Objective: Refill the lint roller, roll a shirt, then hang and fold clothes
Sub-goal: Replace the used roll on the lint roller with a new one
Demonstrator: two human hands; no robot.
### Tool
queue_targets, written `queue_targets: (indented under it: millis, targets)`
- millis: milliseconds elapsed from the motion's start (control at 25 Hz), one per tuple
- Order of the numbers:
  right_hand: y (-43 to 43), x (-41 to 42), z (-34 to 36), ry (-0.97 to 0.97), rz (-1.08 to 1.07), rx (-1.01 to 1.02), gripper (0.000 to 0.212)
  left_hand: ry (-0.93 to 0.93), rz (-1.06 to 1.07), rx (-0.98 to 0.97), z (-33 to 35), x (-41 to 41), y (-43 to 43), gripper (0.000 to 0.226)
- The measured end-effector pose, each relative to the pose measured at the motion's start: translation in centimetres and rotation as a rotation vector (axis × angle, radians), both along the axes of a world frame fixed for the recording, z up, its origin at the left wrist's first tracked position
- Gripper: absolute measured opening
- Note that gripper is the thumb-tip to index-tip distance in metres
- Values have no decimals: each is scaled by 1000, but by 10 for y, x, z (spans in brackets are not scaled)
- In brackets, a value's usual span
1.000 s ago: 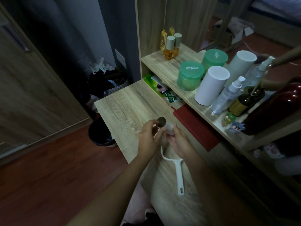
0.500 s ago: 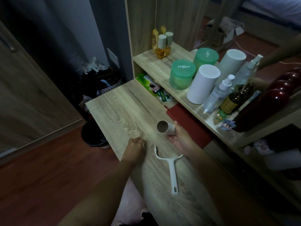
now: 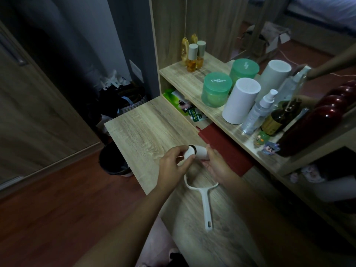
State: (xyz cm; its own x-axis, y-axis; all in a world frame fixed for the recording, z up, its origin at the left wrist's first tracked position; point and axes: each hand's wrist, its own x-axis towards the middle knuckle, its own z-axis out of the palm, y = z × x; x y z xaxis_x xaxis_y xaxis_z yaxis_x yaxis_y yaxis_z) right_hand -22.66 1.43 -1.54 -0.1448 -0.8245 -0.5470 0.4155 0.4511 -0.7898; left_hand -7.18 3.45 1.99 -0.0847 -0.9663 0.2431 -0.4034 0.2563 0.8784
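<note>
A short white lint roll [image 3: 201,152] is held over the wooden table [image 3: 146,128]; my right hand [image 3: 216,164] grips its right end. My left hand [image 3: 173,164] pinches a small white cap-like piece [image 3: 188,154] against the roll's dark open left end. The white lint roller handle [image 3: 206,205], a forked frame with a long grip, lies flat on the table just below both hands, with nothing mounted in its fork.
A raised shelf [image 3: 185,74] to the right carries green jars [image 3: 215,89], white cylinders [image 3: 240,101], spray bottles [image 3: 260,110] and a dark bottle [image 3: 279,117]. A red notebook [image 3: 225,149] lies by my right hand. A black bin [image 3: 113,162] stands on the floor left of the table.
My left hand left the table, where it had been resting, and rose to the roll's open end with a small white piece in its fingers. My right hand kept hold of the roll.
</note>
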Motion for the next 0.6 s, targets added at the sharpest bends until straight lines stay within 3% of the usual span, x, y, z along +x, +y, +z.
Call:
queue_targets:
  millis: [200, 600]
  targets:
    - [3, 5, 2, -16, 14, -23, 36, 44, 121, -3, 5, -8, 3, 24]
    - [4, 19, 1, -35, 13, -11, 51, 142, 194, 47, 1, -11, 1, 25]
